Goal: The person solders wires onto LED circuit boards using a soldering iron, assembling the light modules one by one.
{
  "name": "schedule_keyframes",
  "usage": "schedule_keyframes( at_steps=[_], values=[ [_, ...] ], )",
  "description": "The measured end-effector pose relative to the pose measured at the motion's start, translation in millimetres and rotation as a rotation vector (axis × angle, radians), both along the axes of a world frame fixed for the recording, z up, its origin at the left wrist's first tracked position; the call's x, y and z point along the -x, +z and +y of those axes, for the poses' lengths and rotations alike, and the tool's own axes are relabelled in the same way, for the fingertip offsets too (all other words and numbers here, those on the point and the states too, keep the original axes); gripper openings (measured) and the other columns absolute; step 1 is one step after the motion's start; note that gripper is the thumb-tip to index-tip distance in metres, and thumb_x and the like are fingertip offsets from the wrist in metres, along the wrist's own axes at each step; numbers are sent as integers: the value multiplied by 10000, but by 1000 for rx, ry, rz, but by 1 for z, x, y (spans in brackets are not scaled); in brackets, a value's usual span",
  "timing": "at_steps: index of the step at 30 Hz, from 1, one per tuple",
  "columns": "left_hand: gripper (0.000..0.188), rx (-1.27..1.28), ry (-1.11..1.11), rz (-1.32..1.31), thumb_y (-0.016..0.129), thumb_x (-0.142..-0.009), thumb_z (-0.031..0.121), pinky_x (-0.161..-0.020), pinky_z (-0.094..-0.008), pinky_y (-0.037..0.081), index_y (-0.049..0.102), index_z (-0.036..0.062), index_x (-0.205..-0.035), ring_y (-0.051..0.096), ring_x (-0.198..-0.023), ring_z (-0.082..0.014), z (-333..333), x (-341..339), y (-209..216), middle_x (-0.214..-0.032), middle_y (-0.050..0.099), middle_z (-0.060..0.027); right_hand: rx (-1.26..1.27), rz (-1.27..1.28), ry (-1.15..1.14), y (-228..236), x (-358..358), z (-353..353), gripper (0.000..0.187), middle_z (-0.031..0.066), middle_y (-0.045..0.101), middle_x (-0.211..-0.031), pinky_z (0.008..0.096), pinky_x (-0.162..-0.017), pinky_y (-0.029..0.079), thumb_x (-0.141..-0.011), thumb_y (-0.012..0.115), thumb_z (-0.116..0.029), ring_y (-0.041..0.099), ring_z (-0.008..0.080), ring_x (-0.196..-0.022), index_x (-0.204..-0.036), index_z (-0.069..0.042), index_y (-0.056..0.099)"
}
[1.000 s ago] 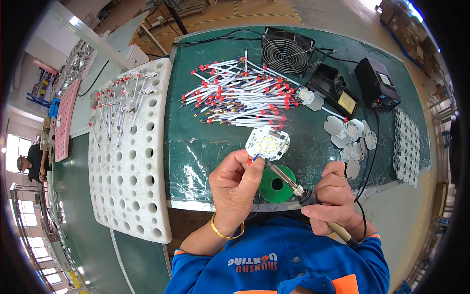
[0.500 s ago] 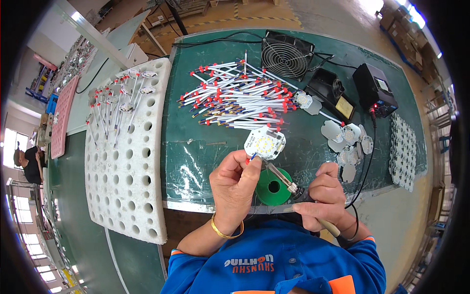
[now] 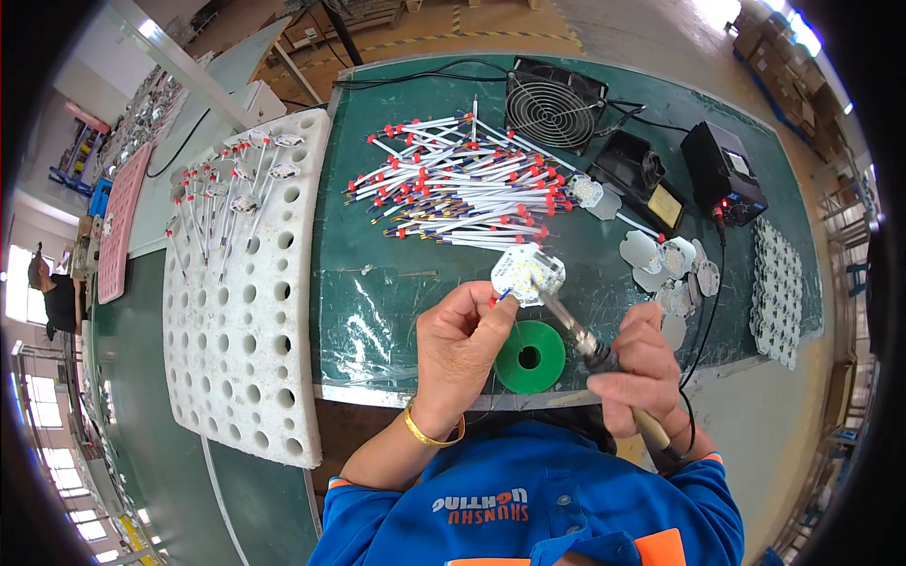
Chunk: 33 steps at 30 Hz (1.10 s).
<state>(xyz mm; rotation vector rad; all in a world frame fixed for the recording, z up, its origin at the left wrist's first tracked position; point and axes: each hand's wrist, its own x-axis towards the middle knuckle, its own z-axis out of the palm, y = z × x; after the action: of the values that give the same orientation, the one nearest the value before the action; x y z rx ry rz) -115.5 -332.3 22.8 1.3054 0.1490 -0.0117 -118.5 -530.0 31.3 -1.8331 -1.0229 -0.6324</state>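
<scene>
Fingers of left hand [image 3: 460,344] pinch wire at LED board [image 3: 528,274]; right hand [image 3: 638,366] fingers grip soldering iron [image 3: 578,332]

Hands: two are seen, the left hand [image 3: 460,344] and the right hand [image 3: 641,362].
Soldering irons: one soldering iron [image 3: 604,360] is counted.
Green solder spools: one green spool [image 3: 530,357] is counted.
Fans: one black fan [image 3: 554,104] is counted.
Black boxes: two are counted, a power unit [image 3: 723,172] and an iron stand [image 3: 644,176].
White perforated trays: one foam tray [image 3: 247,340] is counted.
Round light boards held: one light board [image 3: 527,274] is counted.
Loose round boards: a cluster of round boards [image 3: 672,269] is seen; the number cannot be told exactly.
Wires: a pile of wires [image 3: 462,193] too many to count.
Bracelets: one gold bracelet [image 3: 429,436] is counted.
</scene>
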Motion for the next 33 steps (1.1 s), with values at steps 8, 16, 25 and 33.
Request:
schedule_keyframes(
  at_steps=[8,16,25,33],
  values=[
    [86,-423,-347,-107,648,-803,73,-446,-205,336,639,16,-867,410,-501,-17,6,-12,-1,-577,536,13,20,-22,-270,-6,-39,20,391,110,572,-807,354,-571,431,-583,742,0,536,267,-647,-942,-57,596],
    [164,-387,-145,-153,635,-828,24,-538,-198,432,546,18,-966,553,-611,-40,5,-15,-1,-678,604,-23,10,68,-243,-16,-40,28,285,84,524,-673,307,-478,426,-645,698,60,541,238,-563,-873,-68,585],
    [167,3,-251,12,593,-865,52,-576,-163,413,541,8,-1017,554,-661,-24,6,-19,-5,-689,614,-9,-185,119,-236,-22,-34,40,258,81,554,-685,274,-466,397,-673,684,93,501,190,-549,-862,-42,572],
    [178,-51,-198,73,585,-864,66,-545,-161,407,646,-13,-1011,545,-621,-21,2,-14,-6,-689,629,-7,-210,116,-228,-29,-30,39,216,85,572,-702,278,-461,385,-722,692,58,475,188,-543,-869,-19,554]
  ],
)
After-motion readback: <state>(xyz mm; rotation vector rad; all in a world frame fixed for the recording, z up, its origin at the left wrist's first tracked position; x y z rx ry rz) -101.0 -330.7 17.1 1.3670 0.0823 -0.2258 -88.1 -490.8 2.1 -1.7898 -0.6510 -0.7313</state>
